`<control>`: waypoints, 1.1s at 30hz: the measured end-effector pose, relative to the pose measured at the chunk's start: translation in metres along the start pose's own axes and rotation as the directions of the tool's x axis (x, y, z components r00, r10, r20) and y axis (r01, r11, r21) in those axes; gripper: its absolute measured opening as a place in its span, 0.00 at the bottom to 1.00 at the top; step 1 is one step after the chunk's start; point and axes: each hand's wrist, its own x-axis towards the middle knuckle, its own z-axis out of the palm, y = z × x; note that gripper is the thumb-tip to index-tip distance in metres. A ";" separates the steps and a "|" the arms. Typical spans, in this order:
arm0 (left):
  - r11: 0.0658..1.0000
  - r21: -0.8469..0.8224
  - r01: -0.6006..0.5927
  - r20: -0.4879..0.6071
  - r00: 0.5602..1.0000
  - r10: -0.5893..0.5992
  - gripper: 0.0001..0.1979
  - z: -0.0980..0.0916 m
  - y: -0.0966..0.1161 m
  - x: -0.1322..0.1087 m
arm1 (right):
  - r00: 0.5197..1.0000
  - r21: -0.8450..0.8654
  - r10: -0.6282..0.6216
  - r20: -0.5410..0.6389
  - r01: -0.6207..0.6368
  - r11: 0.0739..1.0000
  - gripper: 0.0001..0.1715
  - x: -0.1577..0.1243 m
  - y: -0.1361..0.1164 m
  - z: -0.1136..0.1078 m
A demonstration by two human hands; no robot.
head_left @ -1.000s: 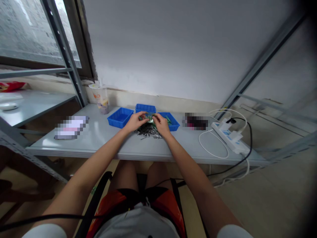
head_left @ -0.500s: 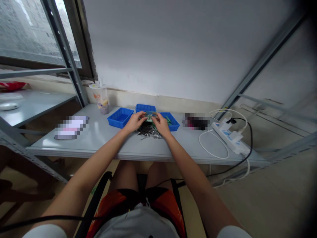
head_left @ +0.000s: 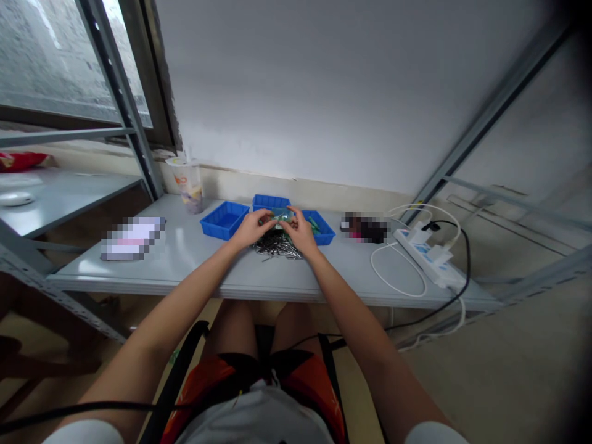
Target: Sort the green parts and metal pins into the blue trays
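Mid-handling on one piece, going by what shows. Left hand [head_left: 253, 227] and right hand [head_left: 300, 229] both have fingers closed on a small see-through greenish packet [head_left: 282, 214], pinched from either side, neither released. Packet sits between the hands, above the far part of a heap of loose metal pins [head_left: 276, 245] lying on the grey desk [head_left: 342, 271]. Can't make out what's in it, or whether its mouth is open or sealed; too small, fingers cover part. Done: packet is in hand, held by both. Not done: it isn't set down anywhere. Right blue tray [head_left: 327, 238], just beside the right hand, holds some green pieces [head_left: 314, 224]; can't tell whether those are finished or waiting. Left blue tray [head_left: 216, 231] is beside the left hand, back blue tray [head_left: 271, 202] behind the packet, contents of that one not readable. Plenty of pins remain loose in the heap, so my read is a good share of the work is left. No count possible from this view; overall percentage is a guess, so not giving one.
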 end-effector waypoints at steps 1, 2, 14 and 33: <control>1.000 -0.001 0.002 0.006 1.000 -0.002 0.14 0.000 0.001 0.000 | 1.000 -0.001 -0.003 0.003 0.003 1.000 0.27 0.000 -0.001 0.000; 1.000 -0.001 0.002 0.009 1.000 -0.002 0.14 0.000 0.001 0.000 | 1.000 -0.004 -0.006 0.007 0.006 1.000 0.26 -0.001 -0.001 -0.001; 0.995 0.073 -0.063 -0.006 0.998 0.064 0.15 -0.001 0.004 0.001 | 1.000 -0.027 -0.019 0.007 0.019 0.999 0.20 -0.001 -0.003 -0.001; 0.962 -0.246 0.117 0.087 0.991 -0.099 0.20 0.002 -0.001 0.000 | 1.000 0.009 0.003 -0.005 -0.003 1.000 0.22 -0.001 -0.006 -0.004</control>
